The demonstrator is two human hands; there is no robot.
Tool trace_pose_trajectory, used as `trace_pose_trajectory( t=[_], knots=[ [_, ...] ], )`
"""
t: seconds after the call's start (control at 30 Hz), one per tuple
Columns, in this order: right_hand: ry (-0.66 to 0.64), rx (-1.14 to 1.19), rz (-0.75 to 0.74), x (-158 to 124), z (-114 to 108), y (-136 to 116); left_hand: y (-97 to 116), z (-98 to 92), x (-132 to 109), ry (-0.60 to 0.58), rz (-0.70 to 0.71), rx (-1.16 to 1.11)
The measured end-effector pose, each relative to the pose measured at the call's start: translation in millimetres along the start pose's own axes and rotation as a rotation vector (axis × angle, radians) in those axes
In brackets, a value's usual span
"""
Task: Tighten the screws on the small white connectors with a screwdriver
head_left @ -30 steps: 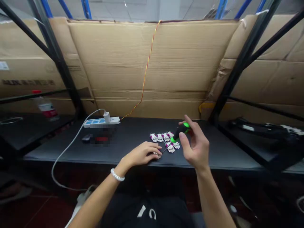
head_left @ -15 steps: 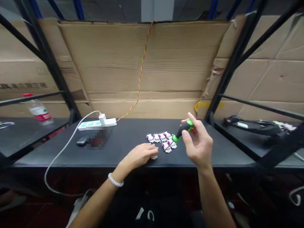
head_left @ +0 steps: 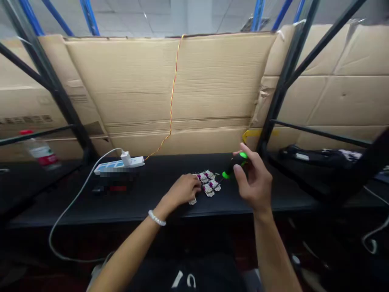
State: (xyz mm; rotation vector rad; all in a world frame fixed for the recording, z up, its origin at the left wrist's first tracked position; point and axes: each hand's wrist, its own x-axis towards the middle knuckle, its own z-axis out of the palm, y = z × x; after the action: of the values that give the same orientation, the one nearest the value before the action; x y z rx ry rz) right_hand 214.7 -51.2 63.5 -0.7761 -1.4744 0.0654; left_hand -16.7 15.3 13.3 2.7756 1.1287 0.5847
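Note:
My right hand [head_left: 254, 180] grips a screwdriver [head_left: 234, 165] with a black and bright green handle, and its thin shaft points down left at the small parts. Several small white-and-purple parts [head_left: 208, 189] lie grouped on the dark tabletop, under and beside the shaft tip. My left hand [head_left: 183, 190], with a white bead bracelet on the wrist, is over the left end of this group. Its fingers are bent downward and closed, and what is under their tips is hidden. One white part [head_left: 192, 201] shows just below those fingers, near the table's front edge.
A white power strip [head_left: 105, 166] with a plugged-in charger and cable lies back left, a blurred dark and red item [head_left: 118, 187] before it. Cardboard [head_left: 212, 89] walls the back. Black rack posts [head_left: 278, 93] flank the table. A bottle [head_left: 45, 156] stands far left.
My left hand has shifted slightly left and up onto the row of parts, uncovering more of the white part below. The right hand stays nearly in place with the screwdriver. The camera view tilted.

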Motion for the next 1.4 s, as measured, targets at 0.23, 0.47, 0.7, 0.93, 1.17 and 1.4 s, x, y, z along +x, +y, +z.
trace_pose_trajectory(
  t=[0.23, 0.47, 0.7, 0.93, 1.17, 1.4],
  knots=[
    [-0.01, -0.011, -0.003, 1, -4, 1, 7, 0.5, 4, -0.036, -0.131, 0.046],
    [0.039, 0.025, 0.017, 0, -1, 4, -1, -22.0, -26, -0.013, -0.097, -0.041],
    [-0.037, 0.161, 0.094, -6, 26, 7, -14, -19.0, -60, -0.087, -0.018, -0.238],
    [-0.082, 0.194, 0.154, -13, 51, 9, -20, -3.8, -61, -0.018, 0.073, -0.229],
    [-0.053, 0.183, 0.153, -13, 53, 10, -17, 2.7, -56, 0.024, 0.122, -0.171],
    [-0.055, 0.169, 0.138, -13, 53, 14, -12, 11.6, -50, 0.067, 0.17, -0.103]
  ],
)
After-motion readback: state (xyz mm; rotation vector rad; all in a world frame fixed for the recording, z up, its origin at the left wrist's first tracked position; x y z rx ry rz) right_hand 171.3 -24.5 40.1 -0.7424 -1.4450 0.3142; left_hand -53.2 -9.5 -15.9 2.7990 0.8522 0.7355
